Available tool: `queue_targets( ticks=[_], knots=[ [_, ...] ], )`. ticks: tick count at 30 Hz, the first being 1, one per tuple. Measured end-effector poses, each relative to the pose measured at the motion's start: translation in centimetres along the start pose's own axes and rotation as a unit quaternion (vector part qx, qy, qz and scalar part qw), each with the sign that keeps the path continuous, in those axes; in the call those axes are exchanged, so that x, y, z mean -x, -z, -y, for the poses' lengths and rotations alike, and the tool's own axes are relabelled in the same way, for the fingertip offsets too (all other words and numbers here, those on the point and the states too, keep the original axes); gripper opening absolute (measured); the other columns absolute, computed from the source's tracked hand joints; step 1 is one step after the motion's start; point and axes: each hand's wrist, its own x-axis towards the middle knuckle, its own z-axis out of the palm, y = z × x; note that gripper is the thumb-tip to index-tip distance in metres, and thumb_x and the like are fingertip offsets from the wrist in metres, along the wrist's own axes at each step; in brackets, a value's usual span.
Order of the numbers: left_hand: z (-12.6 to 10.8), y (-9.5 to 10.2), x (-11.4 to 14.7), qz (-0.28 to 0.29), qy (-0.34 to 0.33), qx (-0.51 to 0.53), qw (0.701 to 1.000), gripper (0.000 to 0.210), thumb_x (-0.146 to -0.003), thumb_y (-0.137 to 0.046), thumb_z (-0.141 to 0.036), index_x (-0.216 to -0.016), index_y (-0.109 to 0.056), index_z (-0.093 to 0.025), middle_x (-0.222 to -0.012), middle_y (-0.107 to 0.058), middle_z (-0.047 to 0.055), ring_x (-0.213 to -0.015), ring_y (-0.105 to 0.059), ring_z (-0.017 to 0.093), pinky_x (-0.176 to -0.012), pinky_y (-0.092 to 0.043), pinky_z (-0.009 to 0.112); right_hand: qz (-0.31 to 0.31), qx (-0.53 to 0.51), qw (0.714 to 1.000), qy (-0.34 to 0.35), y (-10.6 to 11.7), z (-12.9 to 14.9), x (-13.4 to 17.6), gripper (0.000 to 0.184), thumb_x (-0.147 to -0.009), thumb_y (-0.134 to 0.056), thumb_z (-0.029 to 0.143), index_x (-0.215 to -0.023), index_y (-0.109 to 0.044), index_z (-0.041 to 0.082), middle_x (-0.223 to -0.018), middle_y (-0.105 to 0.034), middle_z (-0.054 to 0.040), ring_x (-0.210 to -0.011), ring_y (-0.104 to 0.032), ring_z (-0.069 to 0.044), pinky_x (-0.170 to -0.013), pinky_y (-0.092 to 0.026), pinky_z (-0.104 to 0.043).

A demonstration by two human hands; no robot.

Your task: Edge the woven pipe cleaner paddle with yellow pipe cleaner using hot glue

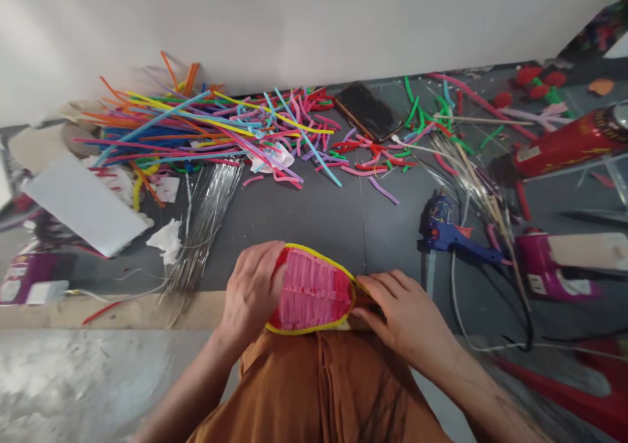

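An oval craft piece (314,289) made of pink and red pipe cleaners, with a yellow pipe-cleaner rim, lies at the table's front edge, just above my lap. My left hand (255,283) wraps over its left end, fingers on top, hiding that end. At the narrower right end, my right hand (397,302) has thumb and fingers closed around the yellow rim's tip. What exactly sits between those right fingertips is partly hidden. Beyond the hands, a large pile of loose colored pipe cleaners (196,125) spreads across the back of the table.
A blue glue gun (454,237) with a white cord lies to the right. Behind it are a dark phone (367,110), a red can (572,143) and a purple box (557,269). On the left are silvery wires (209,224), a white card (88,201) and crumpled tissue (167,240).
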Motion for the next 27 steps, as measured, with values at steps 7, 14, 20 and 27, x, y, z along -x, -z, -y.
queue_targets(
  ticks=[7, 14, 20, 27],
  knots=[
    [2.0, -0.2, -1.1, 0.070, 0.043, 0.022, 0.996, 0.034, -0.094, -0.046, -0.031, -0.122, -0.051, -0.013, -0.108, -0.064, 0.012, -0.100, -0.059, 0.024, -0.092, -0.047, 0.041, -0.008, 0.012, 1.000, -0.018, -0.2, -0.3, -0.1, 0.030, -0.089, -0.055, 0.040, -0.106, -0.061, 0.016, -0.092, -0.069, -0.0093, -0.084, -0.059, -0.024, -0.071, -0.045, -0.037],
    [1.3, -0.2, -5.2, 0.252, -0.038, 0.048, 0.966, 0.033, -0.092, -0.048, -0.034, -0.118, -0.055, -0.015, -0.109, -0.060, 0.010, -0.103, -0.054, 0.025, -0.092, -0.043, 0.041, 0.003, 0.028, 0.999, -0.032, -0.2, 0.3, -0.8, 0.022, -0.091, -0.053, 0.038, -0.097, -0.064, 0.019, -0.088, -0.068, -0.0067, -0.081, -0.058, -0.023, -0.071, -0.042, -0.035],
    [1.0, 0.6, -7.4, 0.374, -0.090, 0.078, 0.920, 0.023, -0.093, -0.043, -0.029, -0.089, -0.061, -0.016, -0.091, -0.057, 0.005, -0.088, -0.054, 0.019, -0.082, -0.043, 0.033, -0.004, -0.022, 0.999, -0.038, -0.2, -0.1, -0.6, 0.023, -0.089, -0.056, 0.038, -0.099, -0.065, 0.019, -0.091, -0.069, -0.0068, -0.084, -0.060, -0.023, -0.076, -0.046, -0.038],
    [0.6, 3.6, -8.1, 0.347, -0.049, 0.208, 0.913, 0.016, -0.093, -0.042, -0.026, -0.088, -0.055, -0.019, -0.092, -0.052, 0.001, -0.085, -0.053, 0.013, -0.079, -0.042, 0.025, 0.047, -0.336, 0.933, -0.118, 1.3, -0.4, -1.3, 0.032, -0.087, -0.057, 0.040, -0.111, -0.063, 0.021, -0.100, -0.071, -0.0048, -0.086, -0.065, -0.017, -0.075, -0.051, -0.030]
  ],
)
